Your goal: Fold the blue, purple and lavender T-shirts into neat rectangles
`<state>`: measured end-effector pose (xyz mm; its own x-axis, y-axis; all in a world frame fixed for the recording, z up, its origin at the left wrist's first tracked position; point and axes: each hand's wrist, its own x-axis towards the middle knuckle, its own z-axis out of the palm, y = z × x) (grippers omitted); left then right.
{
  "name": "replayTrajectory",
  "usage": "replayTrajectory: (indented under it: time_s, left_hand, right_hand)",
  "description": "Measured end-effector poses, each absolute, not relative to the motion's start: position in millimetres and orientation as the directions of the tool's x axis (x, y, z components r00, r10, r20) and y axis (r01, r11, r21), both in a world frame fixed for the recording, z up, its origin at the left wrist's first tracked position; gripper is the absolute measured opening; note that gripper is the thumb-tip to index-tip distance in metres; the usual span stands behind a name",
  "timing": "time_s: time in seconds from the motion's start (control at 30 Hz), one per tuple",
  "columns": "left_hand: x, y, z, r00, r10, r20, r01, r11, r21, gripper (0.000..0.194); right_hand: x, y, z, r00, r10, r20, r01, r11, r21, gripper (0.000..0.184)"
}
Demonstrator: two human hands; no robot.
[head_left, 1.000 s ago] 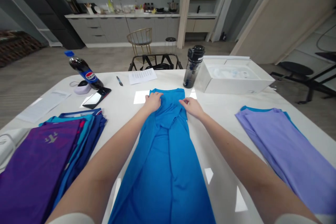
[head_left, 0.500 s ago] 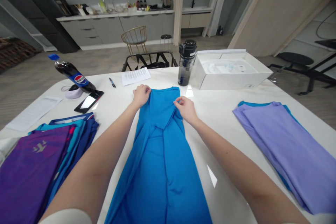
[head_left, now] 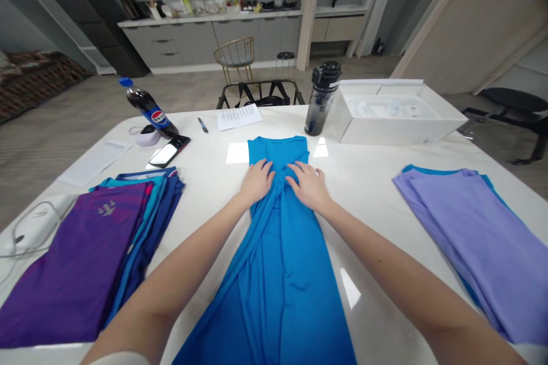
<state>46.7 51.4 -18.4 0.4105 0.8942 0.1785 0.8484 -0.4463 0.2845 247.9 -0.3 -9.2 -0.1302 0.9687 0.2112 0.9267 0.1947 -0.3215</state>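
A long blue garment point(head_left: 302, 274) lies lengthwise down the middle of the table, its sides folded inward. Its far edge is narrow and straight, and creases gather below my hands. On the left part of the cloth rests my left hand point(head_left: 257, 181), fingers stretched out. My right hand point(head_left: 309, 185) touches the right part, its fingers spread over the fabric. The two hands are a short gap apart, neither gripping anything. Folded clothes with a purple shirt point(head_left: 92, 256) on top lie to the left. To the right, a lilac garment point(head_left: 471, 228) covers a blue one.
Behind the garment stand a dark water bottle point(head_left: 322, 100) and an open white box point(head_left: 389, 129). A tilted-looking cola bottle point(head_left: 149, 107), a phone point(head_left: 170, 151), a pen point(head_left: 202, 125) and a printed sheet point(head_left: 240, 117) are farther left. A white device with cables point(head_left: 36, 228) lies at the left edge.
Both hands have let go of the garment's far edges and moved inward and nearer to me, onto the folded cloth. The camera view has shifted left.
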Motion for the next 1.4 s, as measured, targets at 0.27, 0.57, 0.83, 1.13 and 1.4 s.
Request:
replayTrajectory:
  time_s: [0.27, 0.57, 0.83, 1.13, 1.4]
  left_hand:
    - [45, 31, -32, 0.368, 0.919, 0.142, 0.889, -0.393, 0.237, 0.056]
    - [30, -28, -5, 0.250, 0.928, 0.275, 0.850, -0.347, 0.397, 0.035]
    - [-26, -182, 11, 0.253, 0.967, 0.013, 0.950, -0.251, 0.184, 0.036]
    - [-55, -250, 29, 0.228, 0.971, -0.070, 0.968, -0.218, 0.127, 0.030]
    - [-71, -297, 21, 0.155, 0.987, 0.033, 0.988, -0.155, -0.001, 0.022]
  right_hand:
    - [239, -30, -29, -0.124, 0.985, 0.124, 0.946, 0.154, -0.284, 0.056]
    - [241, -29, -26, -0.108, 0.988, 0.113, 0.938, 0.139, -0.318, 0.054]
    - [240, -37, -21, 0.044, 0.953, 0.299, 0.929, 0.071, -0.363, 0.045]
    - [194, -123, 8, -0.445, 0.853, 0.274, 0.829, 0.507, -0.233, 0.035]
    - [136, -193, 10, -0.687, 0.714, 0.137, 0.716, 0.697, -0.043, 0.032]
